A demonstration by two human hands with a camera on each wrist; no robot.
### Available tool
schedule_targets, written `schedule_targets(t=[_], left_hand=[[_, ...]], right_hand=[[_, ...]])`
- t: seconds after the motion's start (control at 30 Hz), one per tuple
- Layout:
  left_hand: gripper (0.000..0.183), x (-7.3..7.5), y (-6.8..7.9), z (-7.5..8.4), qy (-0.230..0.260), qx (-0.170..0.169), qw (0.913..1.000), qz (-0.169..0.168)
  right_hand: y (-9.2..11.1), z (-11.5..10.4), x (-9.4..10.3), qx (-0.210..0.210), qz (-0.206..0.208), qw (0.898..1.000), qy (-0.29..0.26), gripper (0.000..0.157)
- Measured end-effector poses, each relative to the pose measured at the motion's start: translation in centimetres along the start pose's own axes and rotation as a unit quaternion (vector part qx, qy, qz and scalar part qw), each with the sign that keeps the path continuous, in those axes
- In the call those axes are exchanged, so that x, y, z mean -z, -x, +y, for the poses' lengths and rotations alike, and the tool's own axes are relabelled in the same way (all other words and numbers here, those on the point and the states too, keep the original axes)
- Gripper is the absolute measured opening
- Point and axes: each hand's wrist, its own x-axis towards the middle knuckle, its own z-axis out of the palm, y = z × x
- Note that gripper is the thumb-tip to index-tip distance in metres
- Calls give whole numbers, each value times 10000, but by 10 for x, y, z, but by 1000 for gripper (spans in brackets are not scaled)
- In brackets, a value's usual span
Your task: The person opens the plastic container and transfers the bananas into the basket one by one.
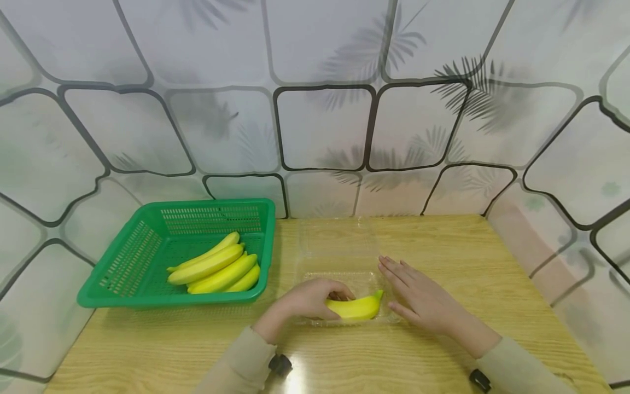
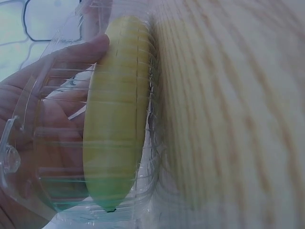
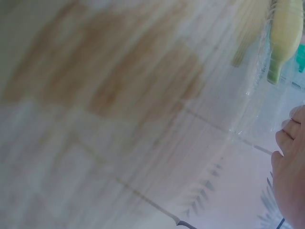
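Observation:
A yellow banana [image 1: 359, 308] with a green tip lies along the front of a clear plastic clamshell box [image 1: 339, 278], whose lid is folded back on the far side. My left hand [image 1: 315, 298] reaches into the box and holds the banana by its left part, thumb on the near side. Through the clear ribbed wall in the left wrist view, the banana [image 2: 114, 119] and the thumb against it show. At the box's right edge is my right hand [image 1: 425, 298], fingers extended. The right wrist view has that hand [image 3: 290, 162] only at its edge; contact with the box is unclear.
A green plastic basket [image 1: 143, 262] stands on the left of the wooden table [image 1: 443, 241], with several bananas [image 1: 216, 268] inside. A patterned wall [image 1: 320, 128] rises behind the table and on both sides.

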Motion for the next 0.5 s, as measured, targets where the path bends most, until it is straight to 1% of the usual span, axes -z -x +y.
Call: schedule_targets(t=[0.23,0.5], left_hand=[[43,0,1,2,-105,-12,9999,19],[42,0,1,2,-221,-43,9997,23]], right_hand=[[1,0,1,6,-11,10000,36,74],[0,0,1,12,-37,10000,29,79]])
